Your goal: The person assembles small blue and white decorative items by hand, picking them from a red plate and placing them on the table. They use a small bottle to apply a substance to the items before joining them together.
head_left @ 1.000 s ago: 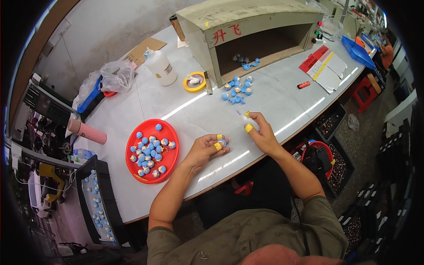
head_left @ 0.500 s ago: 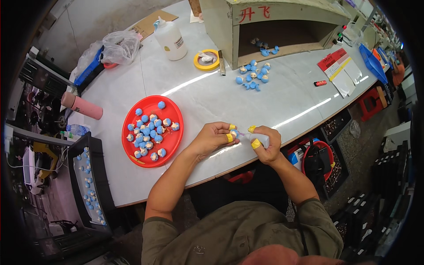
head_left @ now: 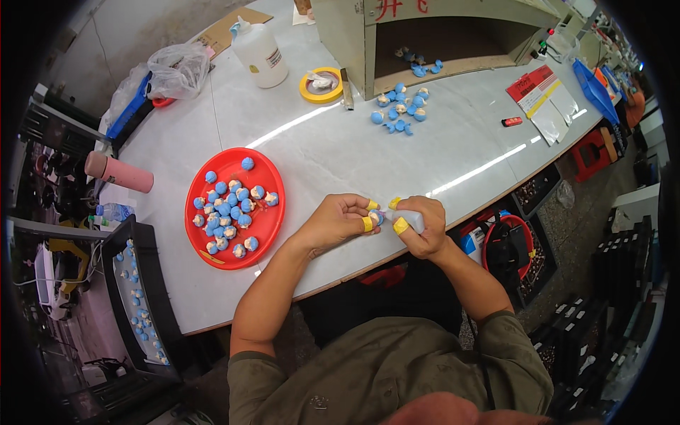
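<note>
My left hand (head_left: pixel 338 221) pinches a small blue-and-cream figure piece (head_left: pixel 377 218) between thumb and fingers, over the near edge of the table. My right hand (head_left: pixel 429 230) is wrapped round a small whitish squeeze bottle (head_left: pixel 411 220), its nozzle pointing left and touching or almost touching the piece. Yellow tape covers fingertips on both hands. Left of my left hand, a round red plate (head_left: pixel 267 225) holds many similar blue-and-cream pieces (head_left: pixel 231 201). Farther off, in front of the box-like shelf, lies a loose group of blue pieces (head_left: pixel 401 105).
A greenish open-fronted shelf (head_left: pixel 346 49) stands at the back, beside yellow tape (head_left: pixel 307 90) and a large white bottle (head_left: pixel 261 58). A pink flask (head_left: pixel 120 172) is at the left, above a black tray (head_left: pixel 157 294) of pieces. Papers (head_left: pixel 542 99) and a red marker (head_left: pixel 511 122) lie right.
My right hand has brought the squeeze bottle left, up against the figure piece. My left hand keeps its pinch. The whole view has shifted slightly, moving the table things left and up.
</note>
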The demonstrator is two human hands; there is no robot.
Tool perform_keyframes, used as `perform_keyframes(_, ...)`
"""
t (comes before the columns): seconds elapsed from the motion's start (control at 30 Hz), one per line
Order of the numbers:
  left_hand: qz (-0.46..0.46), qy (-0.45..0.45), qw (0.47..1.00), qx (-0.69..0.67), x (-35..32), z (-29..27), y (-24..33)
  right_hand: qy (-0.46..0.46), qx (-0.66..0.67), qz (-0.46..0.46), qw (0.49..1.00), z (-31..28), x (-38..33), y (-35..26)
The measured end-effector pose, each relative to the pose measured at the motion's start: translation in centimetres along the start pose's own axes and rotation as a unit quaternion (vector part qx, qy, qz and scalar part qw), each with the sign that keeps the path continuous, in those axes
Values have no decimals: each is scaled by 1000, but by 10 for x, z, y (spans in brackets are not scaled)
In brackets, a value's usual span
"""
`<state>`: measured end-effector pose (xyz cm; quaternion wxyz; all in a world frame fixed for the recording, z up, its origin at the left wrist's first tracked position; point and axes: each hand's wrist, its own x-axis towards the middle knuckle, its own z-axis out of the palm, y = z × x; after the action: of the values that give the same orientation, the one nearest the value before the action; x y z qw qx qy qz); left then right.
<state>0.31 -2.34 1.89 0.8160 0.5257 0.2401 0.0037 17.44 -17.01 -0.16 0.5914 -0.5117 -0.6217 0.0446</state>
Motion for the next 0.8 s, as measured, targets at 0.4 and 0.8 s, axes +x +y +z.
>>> perform_keyframes(0.4, 1, 20, 1000, -22, 0, 0, 1, 1, -76, -46, 996, 0, -3, 1)
perform_keyframes(0.8, -7, 58, 998, -31, 3, 2, 1, 17, -131, -87, 987, 5, -3, -5)
